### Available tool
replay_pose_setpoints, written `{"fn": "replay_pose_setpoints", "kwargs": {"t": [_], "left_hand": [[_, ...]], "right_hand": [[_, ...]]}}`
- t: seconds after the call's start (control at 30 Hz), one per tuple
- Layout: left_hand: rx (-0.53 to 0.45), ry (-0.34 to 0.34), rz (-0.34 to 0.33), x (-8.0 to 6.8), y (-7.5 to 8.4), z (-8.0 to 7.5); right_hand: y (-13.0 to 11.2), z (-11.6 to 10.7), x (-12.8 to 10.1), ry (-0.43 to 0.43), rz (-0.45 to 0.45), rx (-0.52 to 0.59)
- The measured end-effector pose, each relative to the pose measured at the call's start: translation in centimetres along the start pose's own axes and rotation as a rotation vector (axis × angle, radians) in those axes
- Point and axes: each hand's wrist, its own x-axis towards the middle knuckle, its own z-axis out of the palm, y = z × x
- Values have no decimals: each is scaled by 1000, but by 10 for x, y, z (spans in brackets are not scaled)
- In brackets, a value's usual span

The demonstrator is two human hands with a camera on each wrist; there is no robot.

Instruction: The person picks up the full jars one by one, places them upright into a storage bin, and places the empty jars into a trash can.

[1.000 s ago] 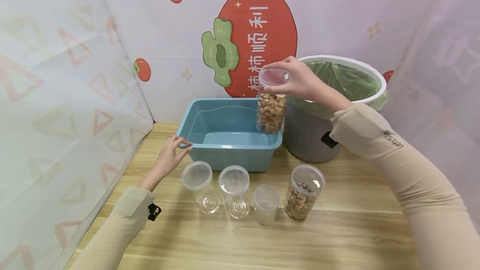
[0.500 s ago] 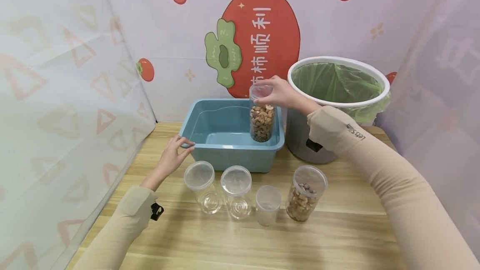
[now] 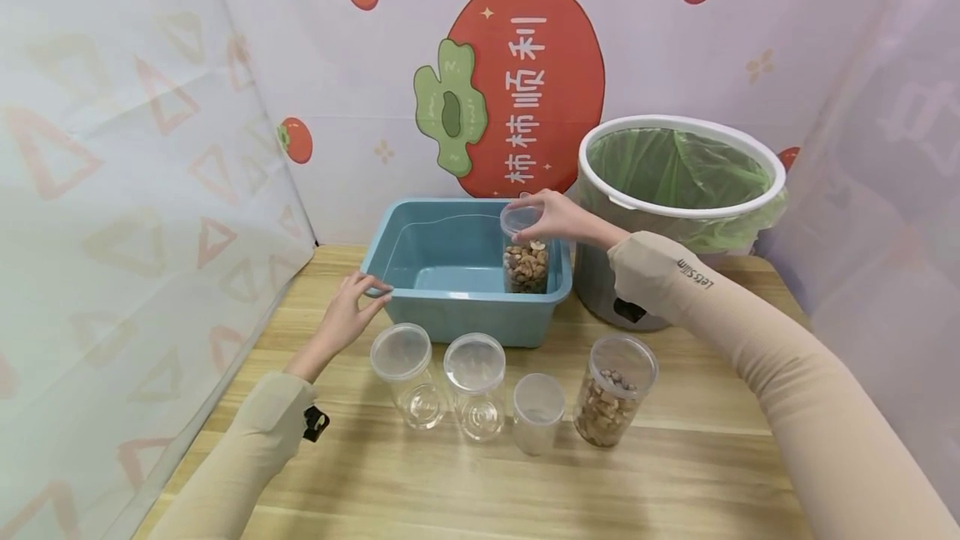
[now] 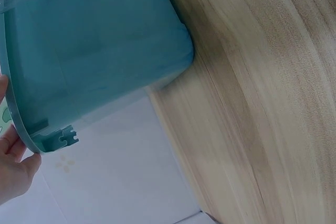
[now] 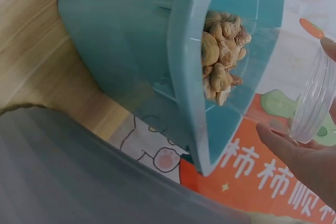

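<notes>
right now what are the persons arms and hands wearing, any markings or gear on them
Both arms wear snug beige sleeves that end at the wrists. The right sleeve bears small dark lettering that seems to read "LetsSlim", with a black device showing under the wrist. The left sleeve has a paler patch near its cuff and a small black clip-like device at the wrist. The left hand and right hand are bare: no gloves, no rings visible.

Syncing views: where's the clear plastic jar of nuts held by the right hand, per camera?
Head: clear plastic jar of nuts inside the teal plastic tub, right end.
Left wrist: not in view.
Right wrist: jar behind tub wall, centre-right.
Shared landmark: the teal tub.
</notes>
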Motion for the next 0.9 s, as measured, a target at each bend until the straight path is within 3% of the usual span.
{"fn": "replay_pose_setpoints", "kwargs": {"t": [0.3, 0.9], "left_hand": [[-2, 5, 2, 1, 0, 0], [-3, 13, 22, 1, 0, 1]], "right_hand": [[14, 11, 1, -89, 66, 3], [24, 30, -1, -215, 110, -26]]}}
